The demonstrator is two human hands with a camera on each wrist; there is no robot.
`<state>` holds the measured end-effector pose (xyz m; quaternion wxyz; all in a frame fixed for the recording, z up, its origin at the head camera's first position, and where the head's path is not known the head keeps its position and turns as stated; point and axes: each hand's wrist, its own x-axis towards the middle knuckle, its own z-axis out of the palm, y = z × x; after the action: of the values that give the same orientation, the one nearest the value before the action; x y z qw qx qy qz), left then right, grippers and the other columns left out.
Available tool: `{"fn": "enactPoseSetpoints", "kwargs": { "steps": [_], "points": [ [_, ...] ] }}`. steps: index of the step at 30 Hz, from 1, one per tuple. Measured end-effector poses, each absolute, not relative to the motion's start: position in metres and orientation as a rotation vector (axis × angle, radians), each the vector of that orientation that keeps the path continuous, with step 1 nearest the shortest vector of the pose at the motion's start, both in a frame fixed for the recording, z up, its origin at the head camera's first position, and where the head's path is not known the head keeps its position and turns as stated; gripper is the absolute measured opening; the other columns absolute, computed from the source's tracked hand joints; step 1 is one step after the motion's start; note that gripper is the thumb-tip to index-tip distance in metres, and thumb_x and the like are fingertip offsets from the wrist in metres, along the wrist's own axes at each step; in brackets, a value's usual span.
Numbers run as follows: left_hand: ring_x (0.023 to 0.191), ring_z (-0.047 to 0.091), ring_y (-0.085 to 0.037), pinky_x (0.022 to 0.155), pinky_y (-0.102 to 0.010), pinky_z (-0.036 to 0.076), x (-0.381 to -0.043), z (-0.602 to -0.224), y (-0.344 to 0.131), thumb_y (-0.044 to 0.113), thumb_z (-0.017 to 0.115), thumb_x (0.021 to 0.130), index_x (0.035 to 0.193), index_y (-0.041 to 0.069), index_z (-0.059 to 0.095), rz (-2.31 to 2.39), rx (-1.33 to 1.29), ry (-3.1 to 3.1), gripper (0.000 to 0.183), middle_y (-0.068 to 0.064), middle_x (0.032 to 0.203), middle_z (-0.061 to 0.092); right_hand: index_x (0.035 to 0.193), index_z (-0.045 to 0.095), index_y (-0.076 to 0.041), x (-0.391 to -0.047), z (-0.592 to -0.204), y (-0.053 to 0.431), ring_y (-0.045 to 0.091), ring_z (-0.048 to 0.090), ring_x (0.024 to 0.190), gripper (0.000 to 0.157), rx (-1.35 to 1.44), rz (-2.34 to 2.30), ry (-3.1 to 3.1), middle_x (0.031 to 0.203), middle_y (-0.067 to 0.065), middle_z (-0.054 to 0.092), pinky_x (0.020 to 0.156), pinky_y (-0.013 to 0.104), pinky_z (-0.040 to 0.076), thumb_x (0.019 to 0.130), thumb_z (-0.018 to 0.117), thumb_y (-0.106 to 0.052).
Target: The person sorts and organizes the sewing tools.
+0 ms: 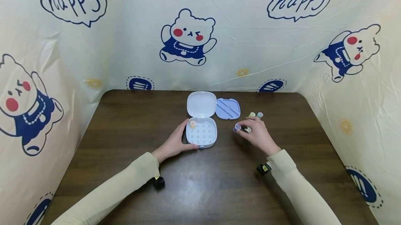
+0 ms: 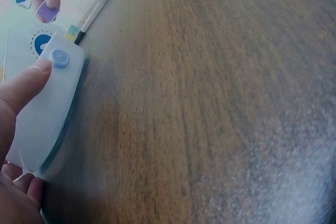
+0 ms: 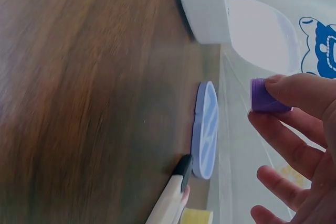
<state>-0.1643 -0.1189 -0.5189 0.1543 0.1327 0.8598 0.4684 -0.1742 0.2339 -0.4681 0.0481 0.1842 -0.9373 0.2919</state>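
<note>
My left hand (image 1: 175, 141) holds the small white box (image 1: 204, 145), its thumb at the front near the round blue clasp (image 2: 59, 59) and its fingers around the left side. The box stands with its lid (image 1: 201, 104) raised; rows of small pegs fill its floor, and a pale orange spool (image 1: 192, 124) stands at the back-left corner. Over the table to the right of the box, my right hand (image 1: 257, 133) pinches a purple thread spool (image 3: 268, 97) between thumb and fingers, the other fingers loosely bent.
Behind, beside the lid, lies a lavender divided tray (image 1: 228, 109). Past the right hand are a yellow spool (image 1: 252, 114) and a teal spool (image 1: 259, 115). A white stick with a black end (image 3: 170, 195) lies near the tray. Patterned cloth (image 1: 244, 44) hangs behind the table.
</note>
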Motion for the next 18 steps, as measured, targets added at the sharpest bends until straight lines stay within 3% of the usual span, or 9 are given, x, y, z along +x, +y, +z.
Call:
{"fn": "enactPoseSetpoints", "kwargs": {
  "steps": [7, 18],
  "points": [
    [0.158, 0.02, -0.029, 0.125, -0.053, 0.023, -0.164, -0.52, -0.119, 0.046, 0.091, 0.08, 0.168, 0.015, 0.01, 1.343, 0.384, 2.463, 0.123, -0.012, 0.172, 0.017, 0.107, 0.08, -0.007, -0.179, -0.473, 0.223, 0.038, 0.059, 0.119, 0.021, 0.573, 0.948, -2.819, 0.113, 0.014, 0.075, 0.1, 0.057, 0.049, 0.088, 0.083, -0.016],
    [0.158, 0.02, -0.03, 0.125, -0.054, 0.023, -0.164, -0.519, -0.119, 0.047, 0.09, 0.081, 0.168, 0.016, 0.01, 1.34, 0.385, 2.463, 0.123, -0.011, 0.172, 0.017, 0.12, 0.079, -0.009, -0.184, -0.475, 0.199, 0.039, 0.054, 0.123, 0.031, 0.583, 0.953, -2.875, 0.117, 0.012, 0.075, 0.103, 0.059, 0.044, 0.091, 0.082, -0.021]
  ]
}}
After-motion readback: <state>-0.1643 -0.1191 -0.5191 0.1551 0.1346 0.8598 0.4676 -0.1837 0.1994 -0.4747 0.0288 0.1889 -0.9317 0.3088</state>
